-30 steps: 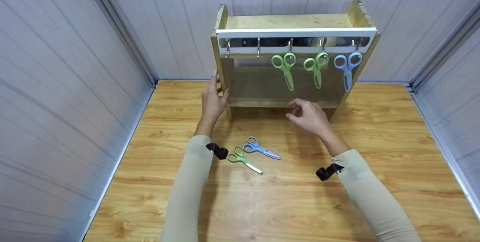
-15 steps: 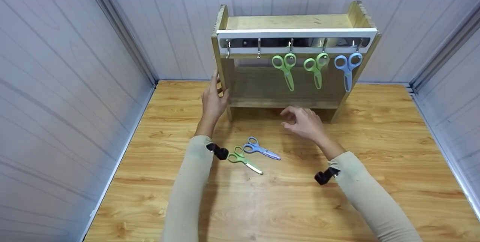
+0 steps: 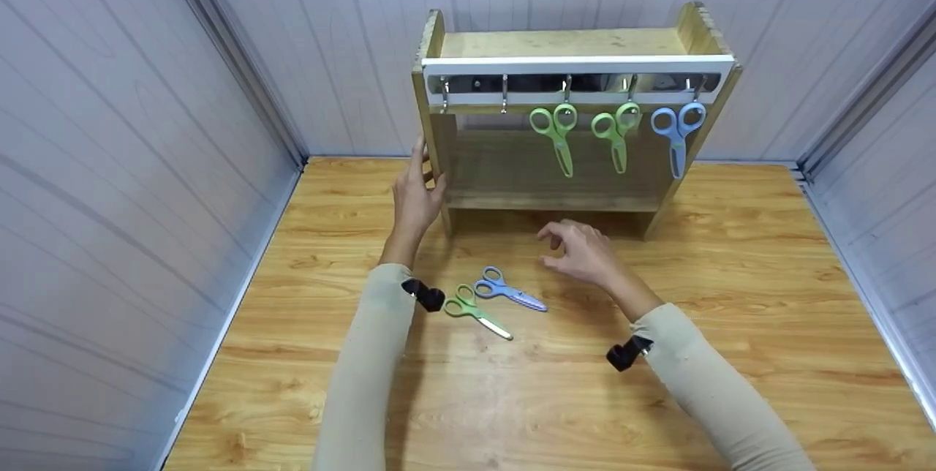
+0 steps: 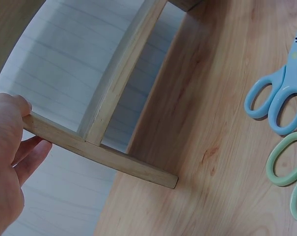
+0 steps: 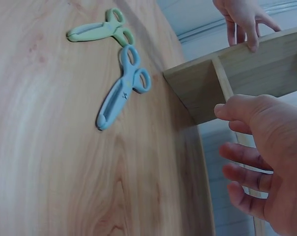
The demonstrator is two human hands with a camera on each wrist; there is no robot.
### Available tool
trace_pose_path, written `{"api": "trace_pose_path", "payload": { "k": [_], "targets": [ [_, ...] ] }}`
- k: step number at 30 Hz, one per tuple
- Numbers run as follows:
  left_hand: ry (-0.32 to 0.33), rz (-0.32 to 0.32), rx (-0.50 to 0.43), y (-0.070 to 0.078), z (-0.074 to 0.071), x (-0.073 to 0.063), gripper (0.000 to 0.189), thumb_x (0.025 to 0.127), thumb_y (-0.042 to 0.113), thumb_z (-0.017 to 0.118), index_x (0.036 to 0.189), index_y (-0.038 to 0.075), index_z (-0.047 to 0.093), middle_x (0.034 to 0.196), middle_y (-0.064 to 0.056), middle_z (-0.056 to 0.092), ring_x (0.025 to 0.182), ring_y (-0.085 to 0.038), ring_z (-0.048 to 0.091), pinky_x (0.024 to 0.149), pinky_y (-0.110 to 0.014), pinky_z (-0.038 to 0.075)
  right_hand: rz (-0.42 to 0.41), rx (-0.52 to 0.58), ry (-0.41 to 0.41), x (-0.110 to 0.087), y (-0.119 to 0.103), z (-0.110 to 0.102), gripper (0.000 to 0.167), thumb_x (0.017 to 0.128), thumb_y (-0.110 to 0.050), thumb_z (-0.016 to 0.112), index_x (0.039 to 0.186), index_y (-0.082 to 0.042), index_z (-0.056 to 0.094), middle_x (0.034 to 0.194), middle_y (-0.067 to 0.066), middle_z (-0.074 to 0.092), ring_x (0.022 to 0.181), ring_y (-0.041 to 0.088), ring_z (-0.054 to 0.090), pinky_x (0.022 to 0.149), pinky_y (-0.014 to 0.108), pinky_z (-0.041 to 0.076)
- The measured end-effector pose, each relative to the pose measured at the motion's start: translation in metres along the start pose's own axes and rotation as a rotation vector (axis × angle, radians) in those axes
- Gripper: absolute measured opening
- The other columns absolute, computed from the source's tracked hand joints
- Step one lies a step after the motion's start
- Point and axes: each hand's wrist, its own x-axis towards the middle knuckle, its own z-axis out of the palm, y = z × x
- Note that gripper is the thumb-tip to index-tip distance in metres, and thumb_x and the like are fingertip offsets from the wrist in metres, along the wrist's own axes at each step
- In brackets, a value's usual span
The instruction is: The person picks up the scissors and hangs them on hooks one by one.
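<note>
My left hand (image 3: 414, 197) grips the left side panel of a wooden shelf (image 3: 552, 202), thumb at the front edge and fingers on the outer face. In front of the shelf, my right hand (image 3: 583, 253) hovers with loosely bent fingers and nothing in them. Blue scissors (image 3: 512, 290) lie on the table to its lower left. Beside them are green scissors (image 3: 477, 311), handles toward my left wrist. The right wrist view shows both pairs apart from my right fingers (image 5: 244, 156).
Along the shelf's top front runs a white hook rail (image 3: 537, 96). From its hooks hang two green scissors (image 3: 559, 142) and blue scissors (image 3: 678, 142); the two left hooks hold nothing. White panelled walls (image 3: 351, 39) enclose the wood-grain table (image 3: 292, 354).
My right hand has moved down and left, away from the shelf and closer to the blue scissors on the table. My left hand stays on the side panel.
</note>
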Motion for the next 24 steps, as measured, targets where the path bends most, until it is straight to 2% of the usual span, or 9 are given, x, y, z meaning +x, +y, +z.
{"api": "trace_pose_path", "payload": {
  "k": [9,17,24],
  "targets": [
    [-0.004,-0.017,-0.016,-0.001,0.0,0.0,0.074,0.104,-0.004,0.072,0.171,0.002,0.041,0.149,-0.033,0.069,0.124,-0.052,0.079,0.098,-0.052,0.073,-0.015,-0.02,-0.029,0.0,-0.006,0.011,0.038,0.094,-0.024,0.089,0.128,-0.01,0.08,0.11,0.017,0.08,0.096,0.034,0.075,0.077,0.048,0.062],
    [-0.009,0.0,-0.006,-0.002,0.001,0.001,0.077,0.104,-0.005,0.071,0.173,0.002,0.038,0.149,-0.035,0.067,0.136,-0.049,0.074,0.105,-0.05,0.071,-0.027,-0.023,-0.049,-0.001,-0.01,0.017,0.038,0.095,-0.026,0.089,0.129,-0.011,0.08,0.111,0.016,0.08,0.098,0.033,0.075,0.08,0.048,0.063],
    [-0.017,-0.024,0.0,-0.001,0.0,0.0,0.075,0.105,-0.003,0.071,0.173,0.003,0.038,0.152,-0.033,0.068,0.128,-0.05,0.078,0.101,-0.051,0.072,-0.044,0.017,-0.071,-0.001,-0.011,0.021,0.04,0.097,-0.023,0.088,0.132,-0.007,0.078,0.112,0.018,0.079,0.102,0.038,0.076,0.083,0.05,0.063]
  ]
}}
